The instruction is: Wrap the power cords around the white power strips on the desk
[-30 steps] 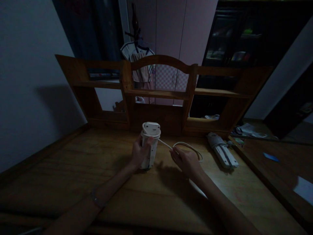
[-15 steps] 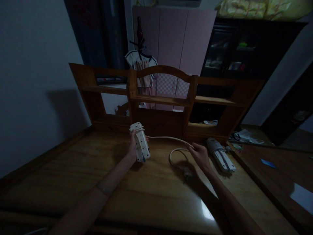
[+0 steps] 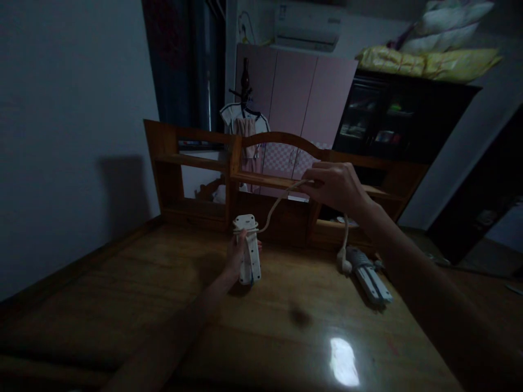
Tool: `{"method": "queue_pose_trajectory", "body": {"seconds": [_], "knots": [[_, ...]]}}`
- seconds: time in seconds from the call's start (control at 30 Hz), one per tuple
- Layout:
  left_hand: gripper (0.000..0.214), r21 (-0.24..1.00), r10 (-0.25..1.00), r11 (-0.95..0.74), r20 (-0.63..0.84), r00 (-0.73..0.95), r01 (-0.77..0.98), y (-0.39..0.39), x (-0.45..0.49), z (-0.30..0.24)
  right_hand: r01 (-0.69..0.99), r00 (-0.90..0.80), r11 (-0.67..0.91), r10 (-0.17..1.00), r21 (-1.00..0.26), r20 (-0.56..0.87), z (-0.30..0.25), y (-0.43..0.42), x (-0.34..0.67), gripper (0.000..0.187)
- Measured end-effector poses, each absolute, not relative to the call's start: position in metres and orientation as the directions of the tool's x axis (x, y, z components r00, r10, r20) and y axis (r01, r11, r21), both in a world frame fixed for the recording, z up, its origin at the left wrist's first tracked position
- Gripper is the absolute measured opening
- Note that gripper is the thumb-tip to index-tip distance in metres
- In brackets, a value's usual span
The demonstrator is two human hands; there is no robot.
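Observation:
My left hand (image 3: 237, 255) is closed round a white power strip (image 3: 249, 251), holding it upright on end on the wooden desk (image 3: 163, 305). The strip's white cord (image 3: 278, 202) runs from its top up to my right hand (image 3: 335, 188), which pinches it, raised at shelf height. Below that hand the cord's free end hangs down with the plug (image 3: 344, 264) just above the desk.
A second white power strip (image 3: 370, 275) lies on the desk at the right. A wooden shelf unit (image 3: 196, 163) stands along the desk's back edge. Behind it are a pink wardrobe, hanging clothes and a dark glass cabinet. A light glare shows on the desk front.
My right hand has lifted from the desk to shelf height, pulling the cord up and off the desk. The plug now dangles. My left hand still holds the strip upright.

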State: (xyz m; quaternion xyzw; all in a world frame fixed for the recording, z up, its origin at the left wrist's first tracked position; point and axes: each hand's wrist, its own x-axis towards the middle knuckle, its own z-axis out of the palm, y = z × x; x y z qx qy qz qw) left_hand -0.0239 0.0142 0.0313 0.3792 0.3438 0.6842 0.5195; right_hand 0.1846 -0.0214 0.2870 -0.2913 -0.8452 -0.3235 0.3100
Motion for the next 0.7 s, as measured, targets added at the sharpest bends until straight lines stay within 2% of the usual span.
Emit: {"method": "queue_pose_trajectory", "body": {"seconds": [0.17, 0.27, 0.33, 0.47, 0.6, 0.7], "knots": [[0.062, 0.895, 0.982, -0.167, 0.115, -0.148, -0.413, 0.013, -0.02, 0.024, 0.569, -0.791, 0.629, 0.245, 0.53, 0.56, 0.277, -0.045, 0.156, 0.024], [0.061, 0.909, 0.99, -0.11, 0.066, -0.122, -0.402, 0.015, -0.019, 0.018, 0.523, -0.826, 0.66, 0.236, 0.539, 0.512, 0.258, -0.054, 0.153, 0.029], [0.06, 0.912, 0.995, -0.076, 0.041, -0.094, -0.404, 0.014, -0.019, 0.016, 0.549, -0.797, 0.671, 0.24, 0.498, 0.555, 0.246, -0.052, 0.158, 0.033], [0.06, 0.91, 1.0, -0.004, 0.002, -0.005, -0.414, 0.011, -0.017, 0.014, 0.649, -0.655, 0.695, 0.305, 0.308, 0.691, 0.225, -0.035, 0.179, 0.037], [0.06, 0.913, 0.997, 0.056, -0.026, 0.079, -0.403, 0.01, -0.016, 0.014, 0.713, -0.445, 0.701, 0.434, 0.016, 0.783, 0.206, -0.025, 0.196, 0.043], [0.056, 0.924, 0.993, 0.053, -0.009, 0.117, -0.379, 0.008, -0.014, 0.013, 0.695, -0.282, 0.699, 0.481, -0.169, 0.83, 0.196, -0.03, 0.196, 0.047]]}}
